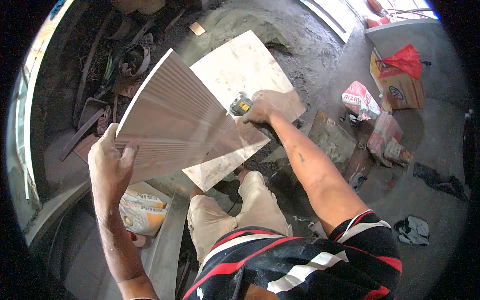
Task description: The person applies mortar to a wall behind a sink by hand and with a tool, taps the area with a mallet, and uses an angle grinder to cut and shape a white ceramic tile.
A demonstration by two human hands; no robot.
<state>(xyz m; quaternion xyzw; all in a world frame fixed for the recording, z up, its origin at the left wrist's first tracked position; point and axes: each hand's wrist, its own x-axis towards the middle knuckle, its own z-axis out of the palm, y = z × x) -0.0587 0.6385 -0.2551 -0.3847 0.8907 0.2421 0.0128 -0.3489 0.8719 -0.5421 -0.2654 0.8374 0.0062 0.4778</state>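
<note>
My left hand [113, 156] grips the left edge of a large, thin tile [172, 117], fingers behind and thumb on the near face. The tile is tilted up, and its pale brown face has ribs along the top and bottom parts. At the tile's right corner, my right hand [260, 111] is closed round a small grey and yellow power tool [242, 104], which looks like an angle grinder. Its disc cannot be made out. Beneath both lies a pale, stained flat sheet [260, 65] on the ground, partly covered by the tile.
Wood scraps and wire [100, 65] are heaped at the far left. White and orange sacks [142, 212] lie near my left leg. To the right stand a cardboard box [404, 90] with a red cloth [404, 61] on it, and torn bags [361, 100].
</note>
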